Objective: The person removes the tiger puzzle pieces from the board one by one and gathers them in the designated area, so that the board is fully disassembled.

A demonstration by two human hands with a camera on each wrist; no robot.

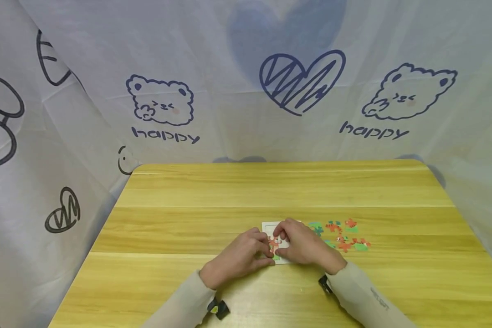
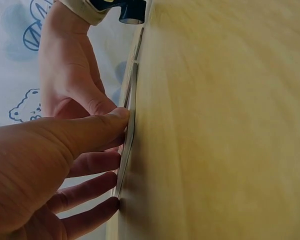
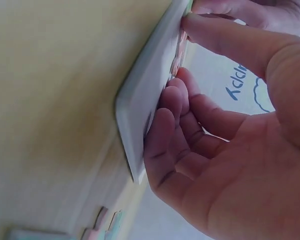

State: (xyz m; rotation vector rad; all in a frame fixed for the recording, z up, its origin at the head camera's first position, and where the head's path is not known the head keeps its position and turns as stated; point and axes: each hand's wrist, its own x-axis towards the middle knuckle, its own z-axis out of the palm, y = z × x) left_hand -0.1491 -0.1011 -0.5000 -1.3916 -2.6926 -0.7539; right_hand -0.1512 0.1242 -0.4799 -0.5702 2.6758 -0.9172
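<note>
A small white puzzle tray lies on the table, with red and green puzzle pieces set along its left side. My left hand holds the tray at its near left corner; in the left wrist view the thumb and fingertips grip the tray's edge. Over the tray's right part reaches my right hand, its thumb and index finger pinching a reddish puzzle piece. In the right wrist view its other fingers curl low over the white tray surface. The pinched piece is partly hidden by the fingers.
Several loose puzzle pieces in red, green and teal lie right of the tray, some partly behind the right hand. The wooden table ends at a printed white curtain at the back and left.
</note>
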